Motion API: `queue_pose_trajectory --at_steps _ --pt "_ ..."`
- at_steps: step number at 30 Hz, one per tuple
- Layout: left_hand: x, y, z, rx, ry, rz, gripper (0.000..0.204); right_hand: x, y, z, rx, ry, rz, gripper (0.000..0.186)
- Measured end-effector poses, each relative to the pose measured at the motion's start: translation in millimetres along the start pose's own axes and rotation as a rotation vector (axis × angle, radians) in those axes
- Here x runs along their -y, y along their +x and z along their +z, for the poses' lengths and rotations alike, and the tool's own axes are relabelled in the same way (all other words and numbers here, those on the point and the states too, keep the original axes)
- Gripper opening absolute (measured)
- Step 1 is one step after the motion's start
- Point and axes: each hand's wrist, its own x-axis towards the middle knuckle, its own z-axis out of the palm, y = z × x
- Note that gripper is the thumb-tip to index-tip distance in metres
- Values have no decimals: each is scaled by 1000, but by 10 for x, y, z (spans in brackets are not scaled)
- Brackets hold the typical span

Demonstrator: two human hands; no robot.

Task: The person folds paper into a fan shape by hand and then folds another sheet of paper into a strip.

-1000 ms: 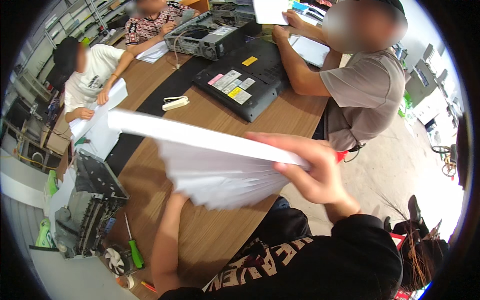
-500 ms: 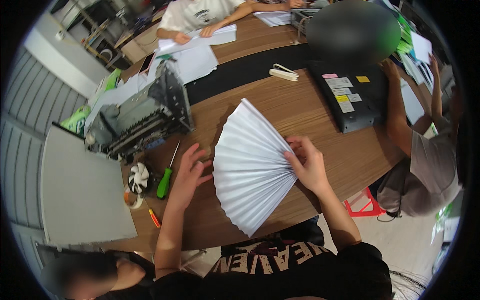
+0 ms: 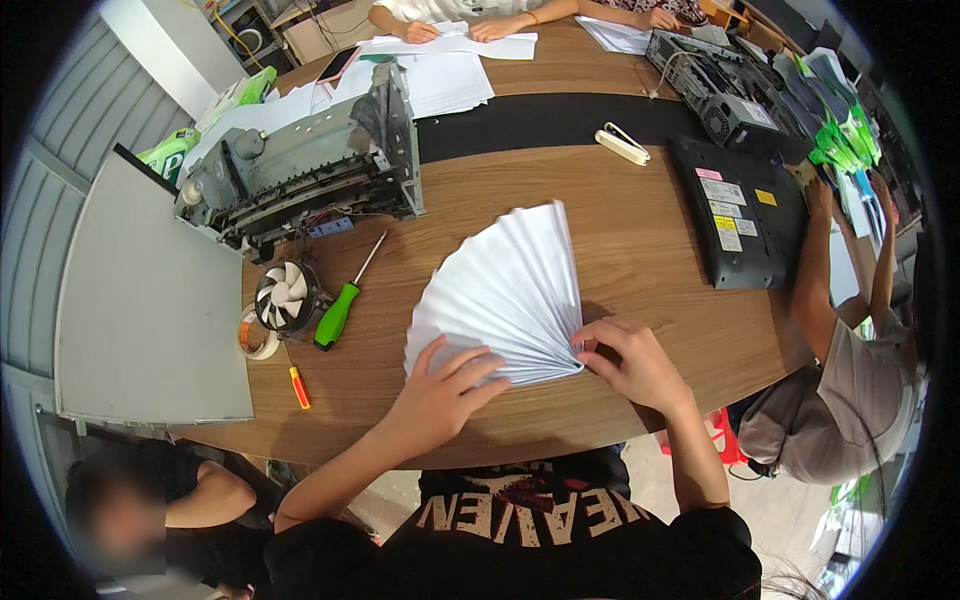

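Note:
A white pleated paper fan [image 3: 500, 285] is spread over the wooden table in front of me, its folds meeting at a point on the right. My right hand [image 3: 635, 365] pinches that gathered point between thumb and fingers. Across the lower left part of the fan lies my left hand [image 3: 440, 395], fingers spread and resting on the pleats. Left of the fan are a green-handled screwdriver [image 3: 340, 312] and a cooling fan [image 3: 285, 295] with white blades.
Behind on the left stands an opened machine chassis [image 3: 310, 180]. A black device with labels [image 3: 740, 215] lies at the right, near a co-worker's arm [image 3: 815, 270]. A cream clip-like object [image 3: 622, 145] rests by the black strip [image 3: 540, 120]. Another person's hands [image 3: 490, 27] handle papers at the far side.
My left hand has come from beside the fan onto its pleats. The fan has turned and come down toward the table, its lower edge now nearly level. My view has shifted.

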Motion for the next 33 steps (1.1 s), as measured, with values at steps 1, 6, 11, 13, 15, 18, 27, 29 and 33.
queue_pose_trajectory --at_steps 1,6,11,13,15,18,27,29,33 --pt "48 -3 -14 -7 -2 -6 37 7 10 1 10 -19 -25 19" --pt "190 -9 -64 -144 101 -192 33 79 114 40 80 -33 -50 21" --pt "221 92 -141 -268 77 -147 32 156 293 76 111 -45 -132 16" --pt "253 76 -130 -291 54 -60 32 185 601 12 44 105 -135 10" --pt "263 17 -40 -457 -167 89 30 291 1173 -46 -143 -20 -125 5" --pt "290 40 85 -507 -306 187 27 -11 2233 -91 -384 -147 -266 7" --pt "354 87 190 -440 -557 81 31 -987 4297 -185 -56 -560 -226 20" --pt "371 81 159 -435 -567 63 31 -1038 4525 -135 17 -590 -320 24" --pt "388 37 175 -406 -620 33 30 -1131 4686 -49 131 -588 -331 47"
